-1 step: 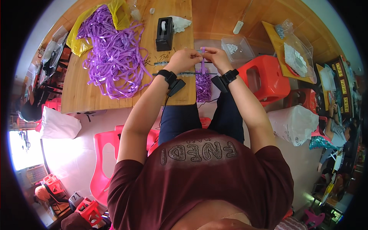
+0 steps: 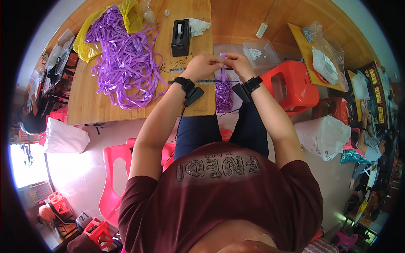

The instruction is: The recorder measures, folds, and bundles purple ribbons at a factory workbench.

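Observation:
My left hand [image 2: 203, 66] and my right hand [image 2: 239, 66] meet just past the right edge of the wooden table [image 2: 181, 107]. The fingers of both are closed in a pinch on a narrow purple ribbon [image 2: 223, 74], whose short end pokes up between them. Thin dark rods [image 2: 206, 80] stick out from the table's edge just below my hands, and the ribbon runs down across them. Under the rods hangs a dense bunch of purple ribbon [image 2: 224, 98], above my lap. My fingertips partly hide the spot where they grip.
A big loose heap of purple ribbon [image 2: 126, 63] spills from a yellow bag [image 2: 86, 48] on the table's left. A black tape dispenser [image 2: 181, 40] stands near my left hand. Right of my hands are a clear bin [image 2: 265, 52] with small white pieces and a red stool [image 2: 293, 86].
The fingers of my right hand have drawn in slightly at the ribbon's upper end. Otherwise both hands and the ribbon stay in place.

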